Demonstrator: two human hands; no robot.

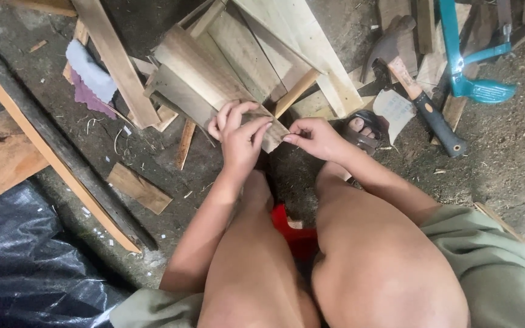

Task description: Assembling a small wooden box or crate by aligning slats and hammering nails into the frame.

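Left hand (238, 135) covers the wood strip's (273, 135) near end; teal saw frame (463, 61) cut off at top edge.

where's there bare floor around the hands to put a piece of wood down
Bare floor lies to the right, between the hatchet and the right knee. A smaller patch sits on the left, between the long dark plank and the small wood offcut. It is crowded ahead: both hands, left hand and right hand, work at the stacked boards, with the teal saw beyond.

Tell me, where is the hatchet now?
The hatchet lies on the ground at upper right, beyond the right hand, beside the teal saw frame.
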